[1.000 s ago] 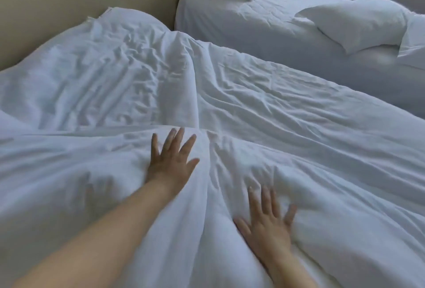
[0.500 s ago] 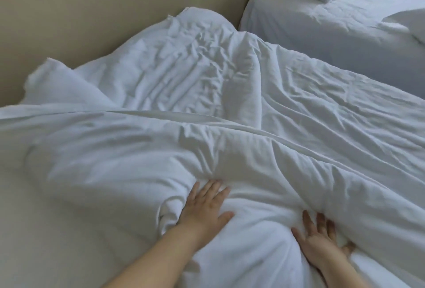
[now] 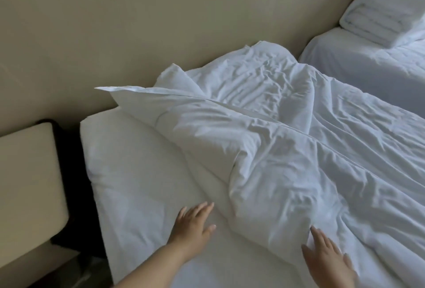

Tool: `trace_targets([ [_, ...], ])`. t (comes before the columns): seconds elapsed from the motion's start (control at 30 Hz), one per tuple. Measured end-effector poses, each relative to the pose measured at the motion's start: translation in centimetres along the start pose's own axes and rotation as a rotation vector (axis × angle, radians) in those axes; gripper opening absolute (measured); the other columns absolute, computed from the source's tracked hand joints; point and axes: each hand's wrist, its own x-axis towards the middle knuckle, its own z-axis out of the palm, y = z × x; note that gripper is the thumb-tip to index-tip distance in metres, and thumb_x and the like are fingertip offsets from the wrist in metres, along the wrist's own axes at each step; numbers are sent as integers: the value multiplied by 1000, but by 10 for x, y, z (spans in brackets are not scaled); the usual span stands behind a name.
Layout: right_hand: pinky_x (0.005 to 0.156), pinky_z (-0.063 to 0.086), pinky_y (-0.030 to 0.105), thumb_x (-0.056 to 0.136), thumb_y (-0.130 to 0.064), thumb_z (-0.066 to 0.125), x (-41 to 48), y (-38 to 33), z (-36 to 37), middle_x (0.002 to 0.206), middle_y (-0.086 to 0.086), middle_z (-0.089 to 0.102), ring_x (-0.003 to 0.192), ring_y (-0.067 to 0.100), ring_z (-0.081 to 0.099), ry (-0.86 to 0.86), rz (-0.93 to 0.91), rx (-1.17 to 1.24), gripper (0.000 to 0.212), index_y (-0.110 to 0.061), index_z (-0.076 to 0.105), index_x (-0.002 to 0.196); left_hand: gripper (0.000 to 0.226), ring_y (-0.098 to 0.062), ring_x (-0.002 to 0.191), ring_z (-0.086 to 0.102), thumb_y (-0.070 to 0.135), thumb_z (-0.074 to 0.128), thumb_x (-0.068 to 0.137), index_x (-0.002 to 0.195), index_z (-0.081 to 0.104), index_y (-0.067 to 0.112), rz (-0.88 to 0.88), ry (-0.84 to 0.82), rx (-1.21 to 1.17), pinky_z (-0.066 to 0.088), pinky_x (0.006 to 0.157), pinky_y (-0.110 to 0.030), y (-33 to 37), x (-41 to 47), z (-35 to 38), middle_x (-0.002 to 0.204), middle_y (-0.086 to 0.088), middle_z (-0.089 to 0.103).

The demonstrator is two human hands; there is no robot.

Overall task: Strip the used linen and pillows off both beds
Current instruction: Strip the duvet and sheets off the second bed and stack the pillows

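Note:
A crumpled white duvet (image 3: 287,140) lies bunched across the near bed, its edge folded back off the left part of the bed. The bare white sheet (image 3: 138,172) shows there. My left hand (image 3: 192,225) lies flat on that sheet with straight fingers, just left of the duvet's folded edge. My right hand (image 3: 326,255) presses flat against the duvet's near fold, fingers spread. Neither hand grips any cloth. The second bed (image 3: 368,69) stands at the upper right with a stack of folded white linen (image 3: 381,18) on it.
A beige wall (image 3: 161,23) runs behind both beds. A cream bedside unit (image 3: 27,184) stands at the left, with a dark gap between it and the near bed. A narrow gap separates the two beds.
The view has swung left, bringing in the bed's left corner and the bedside unit. The duvet has been pushed right, uncovering more sheet. Both hands have moved nearer to me, still flat.

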Motion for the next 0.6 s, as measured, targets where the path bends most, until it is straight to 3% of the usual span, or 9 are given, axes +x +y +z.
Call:
trace_targets([
  [0.07, 115, 15, 35, 97, -43, 31, -17, -13, -6, 157, -8, 5, 144, 12, 12, -30, -32, -38, 63, -29, -5, 147, 64, -4, 124, 48, 47, 24, 84, 138, 40, 17, 7, 129, 12, 30, 111, -44, -15, -12, -12, 138, 0, 49],
  [0.1, 115, 16, 36, 97, -43, 32, -22, -20, -10, 157, -6, 6, 144, 13, 14, -25, -40, -54, 64, -29, -5, 147, 68, -9, 107, 63, 47, 26, 76, 126, 55, 11, 7, 155, -25, 45, 98, -49, -25, -15, -19, 120, -4, 64],
  [0.13, 115, 15, 36, 97, -43, 33, -23, -26, -12, 157, -6, 7, 144, 15, 14, -18, -59, -79, 65, -29, -6, 147, 71, -16, 100, 67, 48, 26, 72, 119, 61, 8, 3, 190, -78, 47, 92, -51, -34, -16, -27, 111, -8, 68],
  [0.23, 116, 12, 36, 97, -42, 34, -14, -54, -23, 157, -6, 8, 144, 16, 10, 19, -123, -87, 65, -29, -5, 147, 76, -21, 123, 51, 50, 22, 73, 131, 51, 9, -115, 226, -116, 30, 106, -35, -56, -5, -53, 132, -9, 55],
  [0.4, 116, 7, 34, 97, -43, 32, 37, -122, -39, 157, -3, 0, 145, 19, 3, 37, -150, -100, 64, -29, -7, 147, 36, -25, 129, 44, 20, 51, 93, 126, 55, 5, -251, 316, -281, 31, 104, -29, -111, 58, -81, 140, -13, 46],
  [0.5, 116, 8, 32, 95, -47, 35, 89, -190, -54, 157, 0, -1, 145, 20, 2, 99, -181, -84, 68, -30, -6, 147, 49, -27, 133, 38, 18, 51, 93, 139, 38, 8, -372, 315, -407, 30, 105, -32, -163, 122, -98, 148, -12, 30],
  [0.6, 116, 1, 33, 90, -53, 43, 151, -274, -70, 157, 0, -9, 145, 19, -8, 144, -283, -14, 76, -31, -2, 147, 62, -32, 132, 37, 17, 52, 92, 145, 21, 5, -512, 364, -690, 31, 107, -38, -207, 181, -129, 150, -17, 25],
])
